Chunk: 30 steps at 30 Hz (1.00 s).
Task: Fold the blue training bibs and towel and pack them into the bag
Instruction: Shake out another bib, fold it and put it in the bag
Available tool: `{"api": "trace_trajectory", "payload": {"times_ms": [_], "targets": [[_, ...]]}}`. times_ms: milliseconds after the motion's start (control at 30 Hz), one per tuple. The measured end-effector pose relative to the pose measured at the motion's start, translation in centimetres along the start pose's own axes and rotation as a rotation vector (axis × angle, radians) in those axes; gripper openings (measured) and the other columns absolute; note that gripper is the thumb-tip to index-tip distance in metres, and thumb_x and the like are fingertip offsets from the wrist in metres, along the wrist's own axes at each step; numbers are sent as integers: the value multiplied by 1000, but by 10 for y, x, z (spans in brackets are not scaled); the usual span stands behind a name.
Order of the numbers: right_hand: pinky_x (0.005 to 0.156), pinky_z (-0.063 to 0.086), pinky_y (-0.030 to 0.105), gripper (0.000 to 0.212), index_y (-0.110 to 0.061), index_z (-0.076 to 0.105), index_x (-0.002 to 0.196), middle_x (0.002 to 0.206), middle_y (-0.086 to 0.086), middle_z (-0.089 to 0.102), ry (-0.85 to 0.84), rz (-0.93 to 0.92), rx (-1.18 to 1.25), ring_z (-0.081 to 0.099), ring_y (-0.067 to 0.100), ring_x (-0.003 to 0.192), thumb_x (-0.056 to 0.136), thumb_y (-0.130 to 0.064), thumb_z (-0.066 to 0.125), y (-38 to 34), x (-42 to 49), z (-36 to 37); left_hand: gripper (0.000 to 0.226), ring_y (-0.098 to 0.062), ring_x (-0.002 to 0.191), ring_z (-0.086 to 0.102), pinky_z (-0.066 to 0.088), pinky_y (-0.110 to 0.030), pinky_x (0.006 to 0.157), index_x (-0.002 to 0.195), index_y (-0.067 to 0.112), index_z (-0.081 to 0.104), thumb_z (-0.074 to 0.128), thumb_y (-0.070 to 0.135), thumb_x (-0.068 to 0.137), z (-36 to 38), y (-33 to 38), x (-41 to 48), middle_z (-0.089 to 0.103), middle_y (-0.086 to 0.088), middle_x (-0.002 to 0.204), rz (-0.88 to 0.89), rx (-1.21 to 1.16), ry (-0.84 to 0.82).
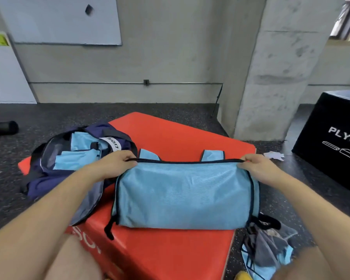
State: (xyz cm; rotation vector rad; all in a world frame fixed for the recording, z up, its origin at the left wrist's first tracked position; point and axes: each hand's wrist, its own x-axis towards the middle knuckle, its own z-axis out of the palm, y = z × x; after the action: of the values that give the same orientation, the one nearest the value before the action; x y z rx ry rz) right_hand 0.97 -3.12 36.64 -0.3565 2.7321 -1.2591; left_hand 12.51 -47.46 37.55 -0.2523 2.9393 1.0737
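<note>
Head view: a person's two bare arms reach out over a red-orange padded box (180, 136) that stands on the dark speckled floor (49, 112).
Bib in work: a light-blue mesh training bib (182, 190) with dark trim lies folded over on the near half of the box. Its two shoulder straps poke out past its far edge.
Left hand (117, 164): pinches the bib's far trimmed edge at the left corner.
Right hand (259, 166): pinches the same edge at the right corner (the hands are well apart, with the edge stretched straight between them).
Bag: a navy-blue fabric bag (38, 182) lies open on the left side of the box, just left of the bib. Folded light-blue bibs (77, 156) lie inside it.
Floor, near right: a crumpled heap of grey and light-blue cloth (271, 247) lies beside the box.
Far right: a black cube-shaped box (329, 142) with white lettering.
</note>
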Motion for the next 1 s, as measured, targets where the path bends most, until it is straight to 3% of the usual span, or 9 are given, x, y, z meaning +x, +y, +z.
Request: {"api": "trace_trajectory", "payload": {"times_ms": [67, 133, 267, 367, 467, 633, 767, 900, 1000], "targets": [[52, 34, 24, 14, -11, 64, 87, 65, -4, 59, 27, 3, -59, 48, 10, 51, 91, -24, 66, 6, 21, 12, 9, -18, 93, 62, 47, -35, 85, 93, 21, 63, 57, 25, 97, 12, -2, 26, 68, 1, 95, -8, 81, 77], [52, 35, 25, 10, -19, 62, 90, 76, -3, 63, 40, 5, -143, 53, 11, 60, 93, -28, 65, 11, 44, 24, 10, -22, 91, 60, 44, -35, 79, 98, 13, 60, 52, 19, 99, 25, -4, 53, 65, -5, 96, -21, 122, 112], [55, 36, 28, 10, -17, 59, 93, 81, 0, 61, 54, 13, -248, 54, 17, 69, 97, -26, 59, 22, 91, 47, 11, -23, 74, 53, 38, -34, 63, 97, 6, 55, 48, 14, 100, 51, -20, 102, 63, -14, 90, -84, 156, 174], [51, 35, 28, 11, -14, 60, 95, 79, 2, 60, 77, -1, -258, 53, 16, 65, 100, -21, 54, 28, 118, 63, 9, -26, 81, 55, 37, -34, 68, 95, 5, 54, 48, 10, 100, 66, -37, 135, 62, -12, 90, -90, 167, 203], [58, 38, 32, 12, -13, 59, 92, 85, 6, 63, 82, -2, -303, 58, 24, 75, 99, -16, 50, 41, 136, 80, 12, -32, 84, 58, 39, -36, 71, 93, 5, 54, 47, 11, 100, 82, -54, 158, 63, -15, 89, -82, 183, 185], [74, 50, 38, 16, -16, 62, 99, 98, 7, 63, 103, 22, -459, 60, 31, 93, 87, -16, 51, 56, 148, 101, 15, -29, 75, 56, 38, -35, 61, 88, 5, 53, 46, 13, 98, 101, -58, 171, 59, -11, 84, -109, 281, 179], [84, 43, 42, 31, -15, 67, 108, 103, 8, 60, 258, -205, -637, 52, 33, 101, 82, -25, 55, 25, 155, 135, 8, -32, 87, 53, 48, -43, 80, 84, 4, 56, 53, 10, 88, 108, -54, 176, 51, -15, 97, -18, 321, 243], [86, 36, 37, 25, -21, 69, 109, 103, 2, 61, 90, -335, -534, 50, 28, 105, 93, -27, 51, -37, 163, 197, 3, -31, 101, 46, 46, -44, 88, 86, 12, 52, 53, 14, 86, 109, -55, 176, 49, -11, 104, -40, 291, 257], [89, 35, 37, 28, -21, 70, 110, 109, 4, 60, -15, -357, -542, 49, 28, 111, 97, -30, 47, -69, 176, 241, 17, -30, 106, 42, 42, -40, 91, 103, 13, 57, 55, 19, 86, 108, -60, 175, 48, -9, 113, -61, 341, 292]]}}
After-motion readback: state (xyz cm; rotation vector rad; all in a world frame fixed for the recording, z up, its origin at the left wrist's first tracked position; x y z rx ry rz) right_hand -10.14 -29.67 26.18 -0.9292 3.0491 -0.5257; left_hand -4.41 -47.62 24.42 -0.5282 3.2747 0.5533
